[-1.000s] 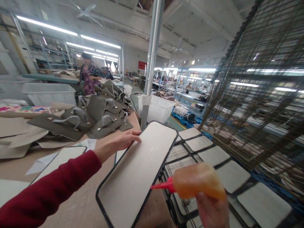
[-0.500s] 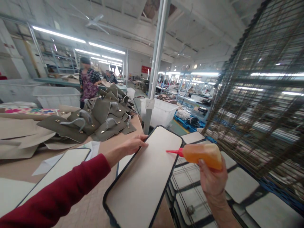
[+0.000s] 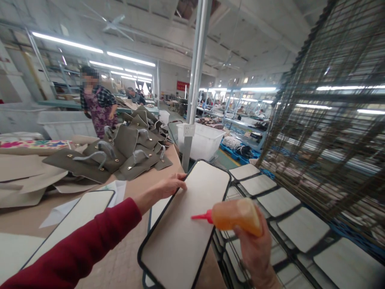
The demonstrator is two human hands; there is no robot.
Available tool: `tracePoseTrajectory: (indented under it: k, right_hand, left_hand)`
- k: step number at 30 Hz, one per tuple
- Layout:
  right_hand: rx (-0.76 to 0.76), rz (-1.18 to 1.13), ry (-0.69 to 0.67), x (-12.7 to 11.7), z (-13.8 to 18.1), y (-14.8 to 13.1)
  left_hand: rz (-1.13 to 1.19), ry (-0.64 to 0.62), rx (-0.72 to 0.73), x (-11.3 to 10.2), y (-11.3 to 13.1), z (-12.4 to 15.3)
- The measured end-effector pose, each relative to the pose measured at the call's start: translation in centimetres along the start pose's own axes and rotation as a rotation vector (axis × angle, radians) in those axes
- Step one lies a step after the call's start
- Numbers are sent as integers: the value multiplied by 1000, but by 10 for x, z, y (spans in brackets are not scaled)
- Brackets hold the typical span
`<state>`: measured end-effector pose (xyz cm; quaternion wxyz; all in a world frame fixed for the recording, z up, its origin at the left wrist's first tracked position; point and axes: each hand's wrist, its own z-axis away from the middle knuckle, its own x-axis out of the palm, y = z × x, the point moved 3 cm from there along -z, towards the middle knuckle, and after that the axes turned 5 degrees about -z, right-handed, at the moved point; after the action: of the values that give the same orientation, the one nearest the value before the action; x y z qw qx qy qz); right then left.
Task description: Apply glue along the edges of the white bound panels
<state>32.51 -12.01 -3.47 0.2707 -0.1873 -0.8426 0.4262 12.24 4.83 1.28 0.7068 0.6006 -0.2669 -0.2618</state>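
My left hand [image 3: 170, 186] grips the far left edge of a pale rectangular panel [image 3: 180, 241] with rounded corners and a dark rim, thumb on its face. The panel tilts across the table's right edge. In my right hand [image 3: 255, 249] is a squeeze bottle [image 3: 236, 216] of amber liquid, lying nearly sideways. Its red nozzle points left, over the middle of the panel; whether the tip touches the surface I cannot tell. A similar panel lies partly hidden underneath, and another pale panel [image 3: 75, 220] rests on the table to the left.
Olive-grey bag pieces with handles [image 3: 120, 148] are heaped at the table's back. On the right, a wire rack [image 3: 270, 224] carries several pale panels, beneath a raised mesh frame [image 3: 325, 100]. A metal post [image 3: 195, 72] and white bin [image 3: 204, 138] stand ahead. A co-worker [image 3: 98, 102] stands behind the heap.
My right hand has brought the bottle left and nearer to me, so the nozzle moved from the panel's far right part to its middle. The co-worker has shifted left. My left hand keeps its hold.
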Motion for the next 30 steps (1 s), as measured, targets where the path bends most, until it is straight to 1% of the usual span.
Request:
tracePoseTrajectory:
  k: [1,4,6,8,10,11,13,14,15,18,20,22,26,27,28,30]
  right_hand:
    - [-59,17,60,-1,-14,-2]
    - [-142,32,161,-4,-55,-2]
    - [-151,33,172,-7,-61,1]
    - [-124,39,148,-8,-43,4]
    - [-76,69,112,-7,-11,4]
    - [-23,103,52,-4,4,4]
    - [-5,169,47,-3,23,-1]
    - [-13,192,68,-4,24,-5]
    - [-38,196,118,-7,19,-8]
    - [-141,131,314,-28,-14,-15]
    - [-177,103,373,-42,-28,-15]
    - [-153,115,354,-50,-22,-12]
    - [-35,228,194,-50,23,-7]
    - [-24,256,173,-51,29,-8]
    - [-29,279,180,-53,30,-11]
    - [-73,287,267,-66,19,-19]
  left_hand:
    - [-2,-15,-9,3,0,1]
    - [-4,-76,-15,13,0,1]
    - [11,-91,-6,17,2,-2]
    - [24,-88,-11,18,2,-6]
    - [16,-84,-17,16,1,-13]
    - [5,-85,-11,15,0,-16]
    - [-13,-98,14,15,-2,-22]
    - [-14,-113,21,15,-3,-25]
    - [-11,-138,19,17,-5,-27]
    - [19,-230,-13,27,-8,-33]
    - [34,-255,-22,34,-9,-37]
    - [48,-253,-32,40,-10,-44]
    - [69,-249,-56,48,-12,-60]
    - [70,-256,-52,52,-12,-63]
    - [70,-269,-47,55,-12,-65]
    - [73,-301,-40,65,-12,-67]
